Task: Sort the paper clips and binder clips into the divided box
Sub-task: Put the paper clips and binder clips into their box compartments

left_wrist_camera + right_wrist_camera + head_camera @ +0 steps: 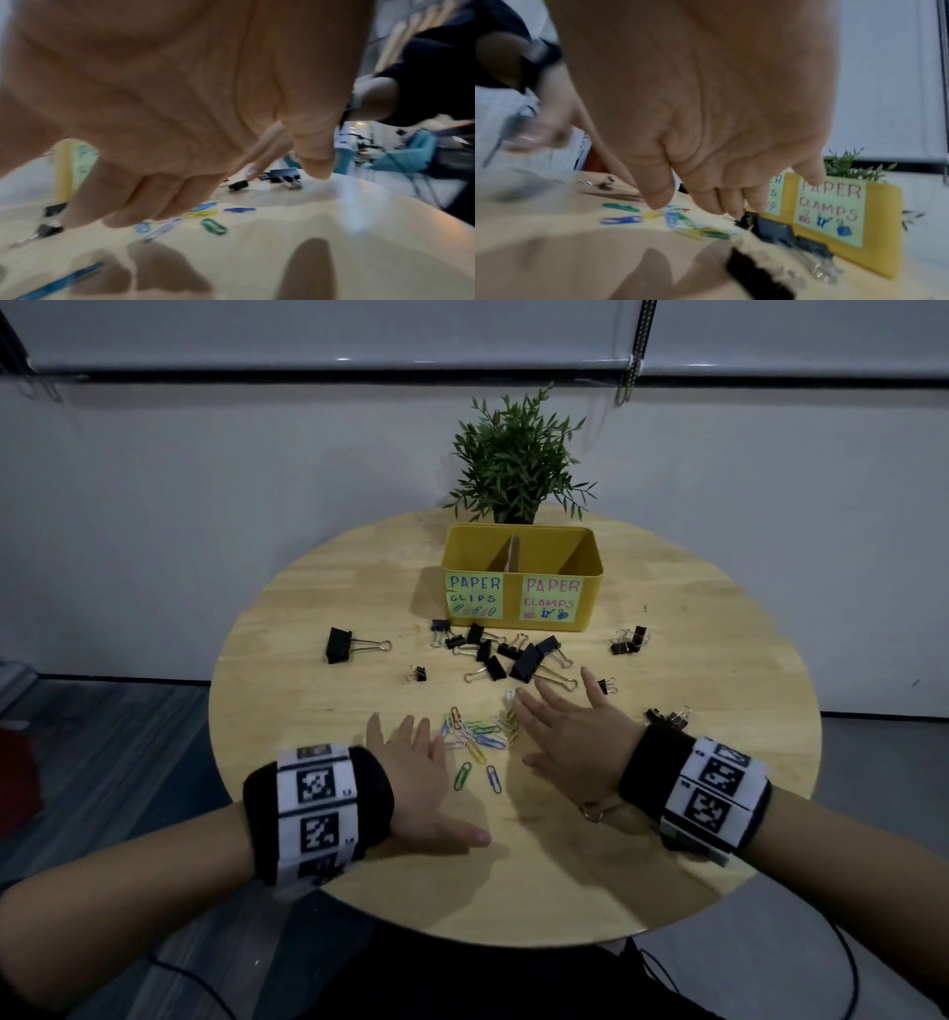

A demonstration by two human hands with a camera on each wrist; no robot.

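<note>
Looking down from the head view, we see a yellow divided box (521,577) in the upper centre of the frame, standing on the round wooden table (667,814) in front of a small green plant (516,459). A cardboard divider (512,552) splits it into two compartments: the left one carries a label reading "PAPER CLIPS" (475,600), the right one a label reading "PAPER CLAMPS" (552,600). What we can see of both compartments holds nothing, though their floors are hidden from us.

Black binder clips (513,654) lie scattered across the middle of the frame, just below the box. We count roughly fifteen: one large clip (341,645) alone at centre left, a tangle of about nine in the centre, a small one (417,673) below it to the left, two or so at centre right, one by our right fingertips and two near the right wrist. Overlaps keep the count loose.

Coloured paper clips (480,734) sit in a loose pile at the centre of the frame between our hands, perhaps fifteen, too tangled to count exactly; a green one and a blue one lie apart just below the pile.

Our left hand (418,778) hovers at lower centre left with fingers straight and spread, holding nothing. Our right hand (570,737) is at lower centre right, fingers likewise extended and apart, its fingertips over the pile's right edge.
</note>
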